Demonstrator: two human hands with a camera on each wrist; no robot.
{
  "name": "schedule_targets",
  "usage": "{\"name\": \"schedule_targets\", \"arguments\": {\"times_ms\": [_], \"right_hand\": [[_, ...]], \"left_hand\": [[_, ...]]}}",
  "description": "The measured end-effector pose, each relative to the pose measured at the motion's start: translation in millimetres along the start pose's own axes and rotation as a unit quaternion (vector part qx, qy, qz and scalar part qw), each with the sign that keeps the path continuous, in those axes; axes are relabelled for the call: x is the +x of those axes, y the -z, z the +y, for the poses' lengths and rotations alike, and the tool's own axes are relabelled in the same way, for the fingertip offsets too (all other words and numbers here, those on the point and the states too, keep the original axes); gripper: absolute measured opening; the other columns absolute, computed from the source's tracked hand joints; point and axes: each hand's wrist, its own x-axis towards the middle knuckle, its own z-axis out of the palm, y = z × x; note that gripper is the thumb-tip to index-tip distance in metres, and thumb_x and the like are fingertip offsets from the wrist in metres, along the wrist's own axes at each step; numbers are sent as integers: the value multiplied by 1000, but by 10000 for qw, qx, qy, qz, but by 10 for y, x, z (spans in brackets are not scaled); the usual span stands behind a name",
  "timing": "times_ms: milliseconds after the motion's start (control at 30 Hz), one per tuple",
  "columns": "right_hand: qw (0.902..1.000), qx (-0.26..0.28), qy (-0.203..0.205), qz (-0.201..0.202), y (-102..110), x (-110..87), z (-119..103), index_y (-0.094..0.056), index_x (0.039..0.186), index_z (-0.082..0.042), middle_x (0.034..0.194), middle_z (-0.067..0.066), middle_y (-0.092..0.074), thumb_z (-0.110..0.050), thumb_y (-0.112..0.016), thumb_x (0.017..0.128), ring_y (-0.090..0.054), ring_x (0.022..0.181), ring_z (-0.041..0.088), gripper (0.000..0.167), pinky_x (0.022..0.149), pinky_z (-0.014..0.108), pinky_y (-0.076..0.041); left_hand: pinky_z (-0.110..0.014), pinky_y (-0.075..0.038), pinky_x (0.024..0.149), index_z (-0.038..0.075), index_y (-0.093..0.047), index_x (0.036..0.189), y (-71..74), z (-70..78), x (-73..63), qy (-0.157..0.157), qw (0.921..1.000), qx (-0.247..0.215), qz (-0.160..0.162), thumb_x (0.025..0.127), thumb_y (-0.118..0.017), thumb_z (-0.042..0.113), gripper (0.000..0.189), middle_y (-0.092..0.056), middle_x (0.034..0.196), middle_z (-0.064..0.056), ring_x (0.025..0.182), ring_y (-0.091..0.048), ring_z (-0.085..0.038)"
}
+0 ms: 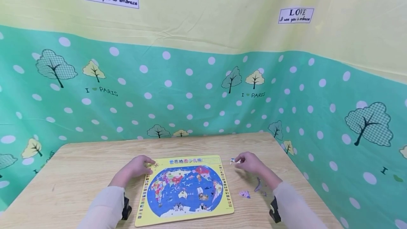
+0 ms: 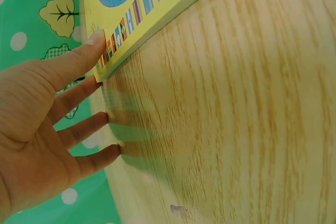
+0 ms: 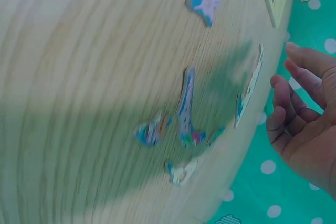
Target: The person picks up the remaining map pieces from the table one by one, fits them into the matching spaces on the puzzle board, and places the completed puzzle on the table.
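A yellow-bordered world map puzzle board (image 1: 184, 213) lies on the wooden table, its blue oval filled with coloured land shapes and animals. At its far left corner is my left hand (image 1: 140, 165); in the left wrist view the thumb (image 2: 86, 53) rests on the flag-printed border and the other fingers stretch apart beside the corner. My right hand (image 1: 249, 163) hovers right of the board, fingers loosely bent, over a pale, narrow puzzle piece (image 3: 249, 87). In the right wrist view a gap shows between that piece and the fingertips.
Several loose pieces lie right of the board: a pink one (image 1: 245, 194), a long purple-blue one (image 3: 186, 106), a small multicoloured one (image 3: 151, 130) and a pale one (image 3: 181, 172). A green, dotted curtain (image 1: 190, 94) hangs behind the table (image 1: 95, 158).
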Motion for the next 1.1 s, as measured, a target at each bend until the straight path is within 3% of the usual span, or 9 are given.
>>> {"name": "schedule_targets", "arguments": {"times_ms": [433, 933, 1100], "right_hand": [[9974, -438, 386, -429, 167, -232, 33, -69, 95, -4, 74, 1, -55, -12, -71, 78, -50, 66, 13, 20, 54, 21, -44], [9877, -509, 884, -1183, 145, -456, -24, -68, 93, -7, 77, -1, -56, -14, -72, 77, -49, 71, 12, 18, 54, 20, -44], [9852, -494, 821, -1419, 124, -543, 24, -68, 93, -9, 77, -1, -56, -17, -76, 73, -50, 68, 12, 22, 54, 21, -44]], "left_hand": [[-59, -38, 101, 3, -65, 114, -30, -5, 8, 38, 10000, -31, -18, 76, -72, 10, 38, -57, 122, -24, 118, -47, -47], [-59, -38, 101, 3, -64, 114, -7, 1, 11, 34, 10000, -42, 13, 77, -72, 9, 38, -57, 123, -25, 119, -46, -47], [-58, -39, 101, 3, -65, 113, -13, 3, -2, 53, 10000, -26, 25, 77, -72, 8, 38, -57, 122, -24, 119, -46, -47]]}}
